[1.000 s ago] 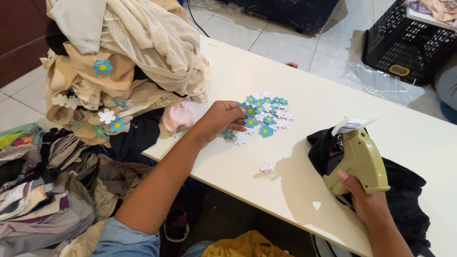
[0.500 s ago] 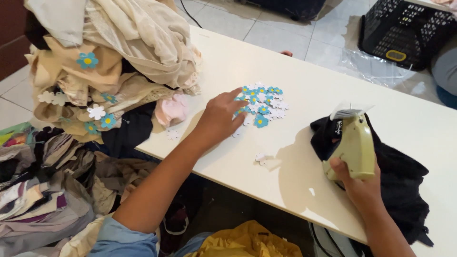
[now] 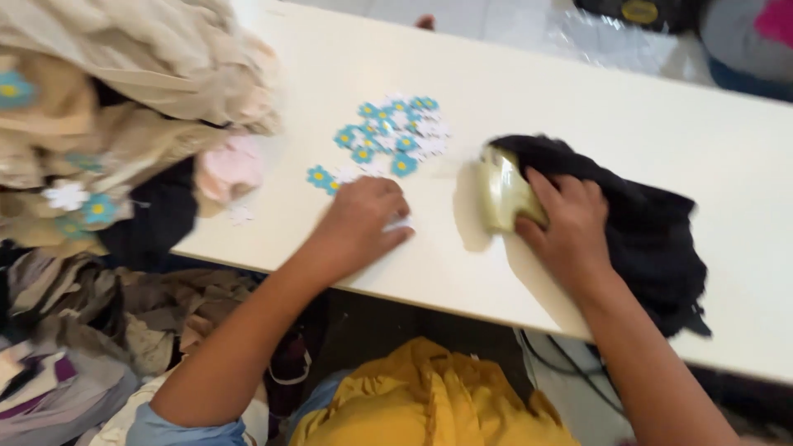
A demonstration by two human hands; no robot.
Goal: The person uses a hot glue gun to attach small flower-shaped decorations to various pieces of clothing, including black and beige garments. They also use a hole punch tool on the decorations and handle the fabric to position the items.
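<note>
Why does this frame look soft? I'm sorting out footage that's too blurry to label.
Head view: motion blur smears the whole picture; the heap of clothes at left is worst. The left hand, right hand and yellow-green tool have soft edges. Light is even, with soft shadows on the white table.
</note>
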